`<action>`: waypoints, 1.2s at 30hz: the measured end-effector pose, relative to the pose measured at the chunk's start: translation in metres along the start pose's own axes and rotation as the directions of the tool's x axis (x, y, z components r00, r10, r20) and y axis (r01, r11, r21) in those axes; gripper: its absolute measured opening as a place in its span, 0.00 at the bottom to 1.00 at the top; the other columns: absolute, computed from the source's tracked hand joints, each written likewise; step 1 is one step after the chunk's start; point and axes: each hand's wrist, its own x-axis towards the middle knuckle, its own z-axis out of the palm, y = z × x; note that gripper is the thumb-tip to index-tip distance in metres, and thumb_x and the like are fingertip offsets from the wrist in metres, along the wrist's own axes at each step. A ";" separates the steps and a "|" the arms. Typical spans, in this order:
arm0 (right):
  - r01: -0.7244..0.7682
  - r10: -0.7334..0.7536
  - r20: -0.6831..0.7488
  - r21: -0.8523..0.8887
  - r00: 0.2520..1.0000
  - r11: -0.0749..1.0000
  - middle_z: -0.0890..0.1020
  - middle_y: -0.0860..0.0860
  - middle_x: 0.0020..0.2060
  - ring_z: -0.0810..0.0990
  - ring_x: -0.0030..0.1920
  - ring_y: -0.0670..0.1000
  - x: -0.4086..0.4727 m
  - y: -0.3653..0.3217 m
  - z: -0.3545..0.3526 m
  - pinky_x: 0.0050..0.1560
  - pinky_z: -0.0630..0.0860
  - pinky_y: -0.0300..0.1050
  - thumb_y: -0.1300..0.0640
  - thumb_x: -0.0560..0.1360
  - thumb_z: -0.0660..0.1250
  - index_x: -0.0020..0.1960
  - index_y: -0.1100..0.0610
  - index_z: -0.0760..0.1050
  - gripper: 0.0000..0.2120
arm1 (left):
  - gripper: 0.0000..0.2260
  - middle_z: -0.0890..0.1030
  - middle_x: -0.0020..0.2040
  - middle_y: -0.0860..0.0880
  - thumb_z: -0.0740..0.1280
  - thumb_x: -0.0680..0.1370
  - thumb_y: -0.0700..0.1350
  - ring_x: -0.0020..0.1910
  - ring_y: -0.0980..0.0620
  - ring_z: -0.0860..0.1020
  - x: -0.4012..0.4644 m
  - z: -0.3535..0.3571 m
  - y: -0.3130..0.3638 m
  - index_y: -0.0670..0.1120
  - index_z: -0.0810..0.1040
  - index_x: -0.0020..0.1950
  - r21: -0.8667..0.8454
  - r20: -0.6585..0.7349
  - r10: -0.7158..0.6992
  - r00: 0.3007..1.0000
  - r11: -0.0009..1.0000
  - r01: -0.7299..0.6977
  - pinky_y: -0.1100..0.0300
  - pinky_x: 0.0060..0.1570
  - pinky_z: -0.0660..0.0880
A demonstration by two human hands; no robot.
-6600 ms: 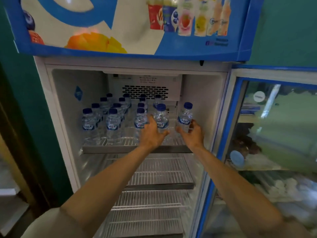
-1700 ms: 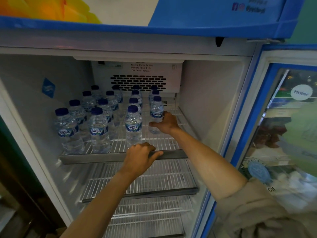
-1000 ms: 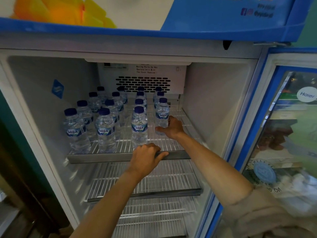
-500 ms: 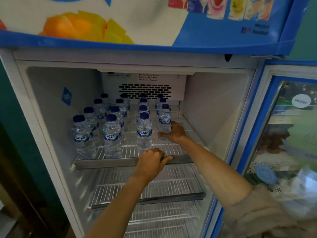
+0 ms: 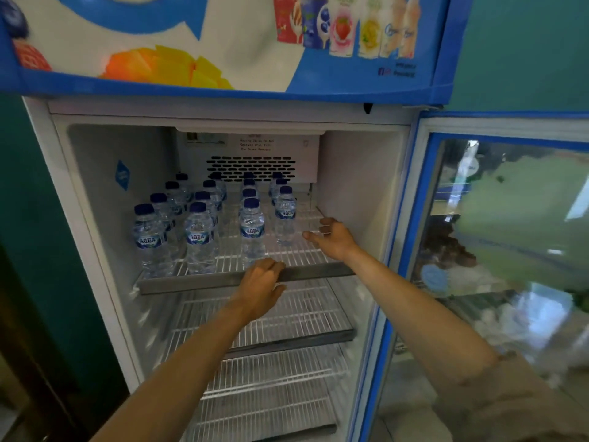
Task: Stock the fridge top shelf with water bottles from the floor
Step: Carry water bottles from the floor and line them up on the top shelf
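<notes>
Several small water bottles with blue caps stand in rows on the fridge's top wire shelf [image 5: 197, 279], filling its left and middle. The rightmost row ends in a front bottle [image 5: 284, 218]. My right hand [image 5: 334, 239] hovers just right of that bottle, fingers relaxed and apart from it, holding nothing. My left hand [image 5: 261, 282] grips the shelf's metal front rail, fingers curled over its top edge.
The open glass door [image 5: 510, 250] stands at the right, close to my right arm. Two bare wire shelves [image 5: 287, 317] lie below the top one. The fridge's right wall [image 5: 357, 186] is beside my right hand. A vent panel [image 5: 251, 167] sits at the back.
My right hand has let go of the front right bottle and drawn back to the right. My left hand stays on the shelf rail. The camera has pulled back slightly.
</notes>
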 end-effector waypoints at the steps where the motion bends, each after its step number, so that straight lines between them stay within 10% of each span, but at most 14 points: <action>1: 0.013 -0.013 -0.002 -0.001 1.000 1.000 0.75 0.56 0.67 0.76 0.63 0.53 -0.011 0.001 -0.002 0.64 0.72 0.43 0.46 0.73 0.74 0.73 0.59 0.66 0.35 | 0.17 0.77 0.58 0.43 0.69 0.76 0.46 0.57 0.43 0.75 -0.010 -0.003 0.005 0.42 0.75 0.63 -0.005 -0.028 0.008 1.000 1.000 -0.008 0.48 0.58 0.73; 20: 0.013 -0.016 -0.046 -0.070 0.999 0.997 0.77 0.52 0.66 0.75 0.67 0.52 -0.389 0.092 -0.025 0.63 0.69 0.40 0.45 0.72 0.75 0.70 0.57 0.72 0.31 | 0.16 0.78 0.61 0.46 0.68 0.78 0.43 0.60 0.49 0.76 -0.302 -0.015 0.241 0.43 0.74 0.65 -0.460 0.000 -0.394 0.919 0.816 0.350 0.54 0.61 0.73; 36: -0.368 0.349 -0.222 -0.046 0.910 0.929 0.79 0.53 0.63 0.76 0.65 0.51 -0.753 0.191 -0.031 0.66 0.71 0.44 0.45 0.72 0.75 0.68 0.57 0.74 0.29 | 0.13 0.79 0.57 0.48 0.68 0.78 0.43 0.57 0.51 0.77 -0.519 0.005 0.386 0.43 0.76 0.62 -0.558 0.327 -0.276 0.904 0.716 0.420 0.58 0.59 0.72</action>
